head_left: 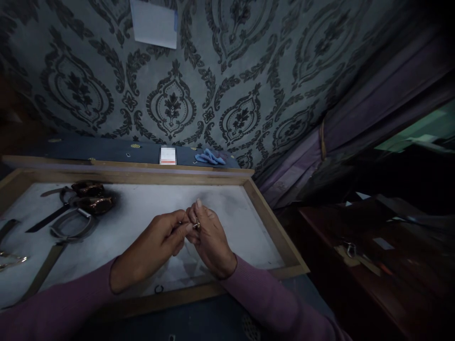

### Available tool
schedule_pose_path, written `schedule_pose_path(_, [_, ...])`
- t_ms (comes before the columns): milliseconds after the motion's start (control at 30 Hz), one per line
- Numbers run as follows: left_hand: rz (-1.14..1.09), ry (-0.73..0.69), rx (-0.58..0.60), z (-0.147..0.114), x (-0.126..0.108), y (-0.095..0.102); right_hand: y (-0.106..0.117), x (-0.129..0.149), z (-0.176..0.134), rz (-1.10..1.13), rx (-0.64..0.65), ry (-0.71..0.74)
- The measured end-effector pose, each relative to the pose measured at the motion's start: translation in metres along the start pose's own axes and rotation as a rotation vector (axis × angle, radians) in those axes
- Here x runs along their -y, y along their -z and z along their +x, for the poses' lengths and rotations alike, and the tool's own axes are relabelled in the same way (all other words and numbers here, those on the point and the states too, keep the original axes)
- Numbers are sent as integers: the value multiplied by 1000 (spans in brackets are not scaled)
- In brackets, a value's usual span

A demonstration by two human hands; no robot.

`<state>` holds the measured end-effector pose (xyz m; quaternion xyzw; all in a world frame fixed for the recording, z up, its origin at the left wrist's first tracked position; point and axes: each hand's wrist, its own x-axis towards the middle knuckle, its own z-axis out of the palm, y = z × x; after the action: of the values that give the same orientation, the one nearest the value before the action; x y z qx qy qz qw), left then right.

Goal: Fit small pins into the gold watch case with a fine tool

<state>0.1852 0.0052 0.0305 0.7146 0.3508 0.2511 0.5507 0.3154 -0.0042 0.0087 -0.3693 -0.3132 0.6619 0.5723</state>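
Above the white bottom of a shallow wooden tray [280,232], my two hands meet. A small gold-coloured metal piece [197,224] is held by my right hand [213,239], its thumb pointing up beside the piece. My left hand [156,244] comes in from the left, thumb and fingers pinched against the same piece. A short pale tip shows between the two hands, but its kind is too small to tell. The fingers hide most of the piece. Below the hands, a small black open ring [159,289] lies near the tray's front edge.
At the tray's left lie dark straps [73,227] and brown, glossy, eyewear-like items [94,203]. Behind the tray are a small white box [168,155] and a crumpled blue cloth [209,157]. Patterned wall at the back; purple curtain [298,156] and a dark red table [355,284] at right.
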Motion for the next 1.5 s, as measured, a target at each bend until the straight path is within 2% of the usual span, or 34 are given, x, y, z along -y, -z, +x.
schedule_pose_path(800, [-59,23,25,0,2,0,2,-1,-2,-99,-42,70])
schedule_pose_path(1000, [-88,30,2,0,3,2,5,0,-2,-20,-37,48])
schedule_pose_path(1167, [-45,1,-121,-1,0,7,8,6,-3,104,39,15])
schedule_pose_path(1300, [-91,-9,-196,0,-1,7,9,7,-6,91,111,40])
schedule_pose_path(1500, [-242,40,-218,4,9,4,7,3,-5,91,71,160])
